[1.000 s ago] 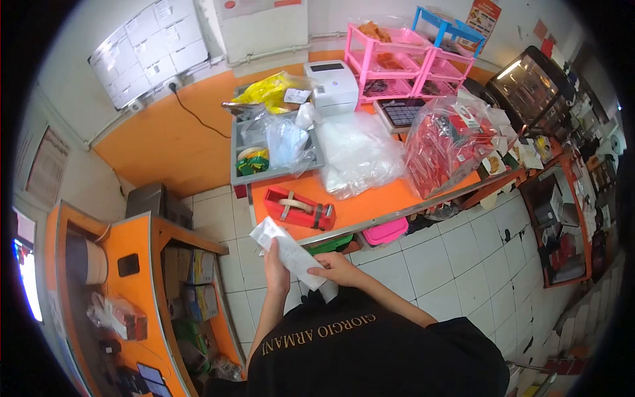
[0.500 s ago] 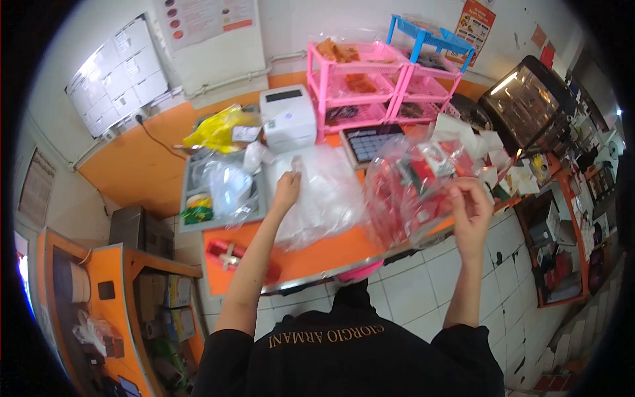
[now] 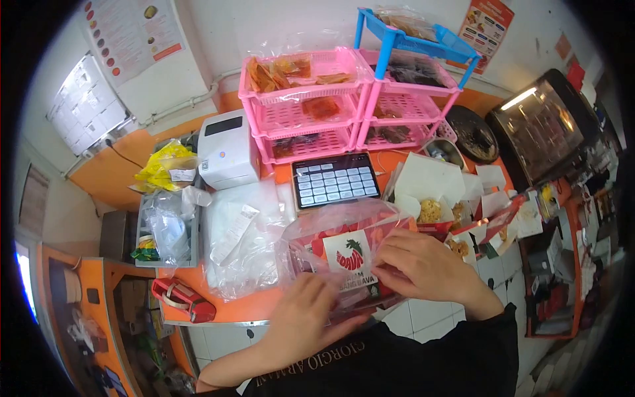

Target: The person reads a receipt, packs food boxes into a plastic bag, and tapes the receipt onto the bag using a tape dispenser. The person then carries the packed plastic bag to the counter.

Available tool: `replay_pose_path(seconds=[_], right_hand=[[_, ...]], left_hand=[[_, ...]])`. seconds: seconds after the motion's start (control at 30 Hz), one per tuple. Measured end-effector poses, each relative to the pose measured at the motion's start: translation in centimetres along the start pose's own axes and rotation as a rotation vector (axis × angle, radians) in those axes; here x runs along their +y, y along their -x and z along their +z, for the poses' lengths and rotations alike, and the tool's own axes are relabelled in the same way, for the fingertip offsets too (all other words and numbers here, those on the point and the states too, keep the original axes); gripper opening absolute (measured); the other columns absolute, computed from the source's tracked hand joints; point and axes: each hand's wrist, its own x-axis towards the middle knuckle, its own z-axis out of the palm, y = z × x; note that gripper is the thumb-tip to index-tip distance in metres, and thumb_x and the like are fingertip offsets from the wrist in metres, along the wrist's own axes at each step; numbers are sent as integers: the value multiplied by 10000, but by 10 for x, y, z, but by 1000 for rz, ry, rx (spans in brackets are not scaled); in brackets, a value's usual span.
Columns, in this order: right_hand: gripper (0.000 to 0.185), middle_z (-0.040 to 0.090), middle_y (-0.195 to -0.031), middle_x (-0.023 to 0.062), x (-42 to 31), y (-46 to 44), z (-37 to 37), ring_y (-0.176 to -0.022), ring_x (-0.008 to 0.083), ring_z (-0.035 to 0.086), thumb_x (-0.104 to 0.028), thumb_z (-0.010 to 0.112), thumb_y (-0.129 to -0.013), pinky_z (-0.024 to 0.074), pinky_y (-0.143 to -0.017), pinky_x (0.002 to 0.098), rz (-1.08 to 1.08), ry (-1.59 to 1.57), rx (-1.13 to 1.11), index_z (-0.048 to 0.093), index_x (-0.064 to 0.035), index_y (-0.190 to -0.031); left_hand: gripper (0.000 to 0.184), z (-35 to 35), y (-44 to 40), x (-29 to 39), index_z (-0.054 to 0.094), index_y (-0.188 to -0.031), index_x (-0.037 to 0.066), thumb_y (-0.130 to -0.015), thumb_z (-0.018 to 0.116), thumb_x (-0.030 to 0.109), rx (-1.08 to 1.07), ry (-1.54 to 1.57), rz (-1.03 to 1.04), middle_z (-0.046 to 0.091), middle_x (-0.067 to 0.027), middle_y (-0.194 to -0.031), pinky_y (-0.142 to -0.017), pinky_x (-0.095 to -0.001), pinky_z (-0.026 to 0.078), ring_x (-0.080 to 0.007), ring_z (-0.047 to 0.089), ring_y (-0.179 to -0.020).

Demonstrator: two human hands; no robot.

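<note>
The left hand [image 3: 307, 314] is blurred at a clear bag [image 3: 331, 230], its grip impossible to tell; the right hand [image 3: 420, 264] pinches the film. The bag, at the counter's [image 3: 231, 309] front, holds red printed packaging [image 3: 347, 257]. Beyond, a grey tray [image 3: 196, 245] holds a yellow packet [image 3: 161, 167], an open carton [image 3: 433, 175] yellowish food [image 3: 430, 210], a pink rack [image 3: 311, 98] bagged orange pieces [image 3: 321, 108].

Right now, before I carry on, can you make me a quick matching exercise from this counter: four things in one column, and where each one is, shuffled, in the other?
Things:
1. Clear bag with red contents
2. Tablet
3. Red tape dispenser
4. Paper slip

Places:
A. Lying on the flat clear plastic
B. In front of the pink rack
C. Between the left hand and the right hand
D. At the near left corner of the orange counter

Pairs: 1-C, 2-B, 3-D, 4-A.
</note>
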Motion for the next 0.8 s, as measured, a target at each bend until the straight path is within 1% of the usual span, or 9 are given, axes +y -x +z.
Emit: replay_pose_path(seconds=[0.13,0.23,0.33,0.43,0.53,0.6,0.67,0.73,0.8], right_hand=[[132,550,-807,123,7,3,-11,-789,290,565,-97,615,-766,474,-691,365,-81,-33,-52,522,-9,-799],[139,539,-800,125,12,7,-26,-767,283,568,-106,604,-760,475,-672,361,-131,-12,-64,518,-6,-805],[145,536,-800,121,11,3,-44,-757,271,574,-114,597,-751,482,-682,347,-219,101,-88,518,-10,-813],[120,543,-834,85,10,-2,-47,-771,244,588,-85,607,-743,507,-668,331,-596,-133,-365,581,-55,-856],[185,579,-840,131,35,-26,-72,-782,278,596,-129,596,-744,484,-735,368,-569,-55,-271,560,-37,-901],[163,594,-842,134,70,-51,-94,-782,286,598,-100,569,-756,471,-748,392,-203,14,-16,578,-36,-904],[110,604,-760,139,138,-73,-118,-729,294,606,-46,533,-751,474,-699,394,-102,119,119,611,-29,-829],[104,627,-701,146,202,-70,-144,-656,285,623,-13,531,-716,490,-624,382,200,225,-30,630,-17,-745],[160,664,-719,112,279,-57,-154,-672,206,642,-4,548,-726,507,-619,320,561,278,-338,672,-9,-828]], left_hand=[[455,29,-30,33,552,-895,-17,-737,710,380,-36,15,-102,521,-104,-808,-585,-340,481,-235,555,-704],[434,50,-49,44,529,-874,-4,-716,701,362,-33,-159,-104,489,-89,-754,-537,-318,469,-206,554,-688],[382,71,-59,40,516,-881,-4,-704,668,298,-16,-127,-145,488,-102,-743,-559,-345,477,-248,563,-694],[316,69,-63,39,516,-888,-2,-700,629,226,-27,93,-221,512,-130,-767,-581,-374,484,-294,570,-727],[263,49,-68,45,518,-931,-2,-724,597,139,-102,227,-193,539,-149,-822,-617,-403,491,-335,575,-767],[289,46,-67,47,515,-988,-4,-714,586,55,-107,155,-255,547,-155,-883,-651,-414,483,-345,575,-813],[315,43,-66,41,516,-1017,-4,-710,581,29,-169,257,-231,547,-158,-912,-677,-409,479,-350,571,-837],[343,39,-66,33,517,-1045,-4,-707,576,3,-231,350,-224,546,-162,-941,-704,-405,475,-356,567,-860],[364,35,-67,26,518,-1080,1,-720,575,10,-321,436,-270,541,-171,-971,-743,-398,464,-365,558,-894]])
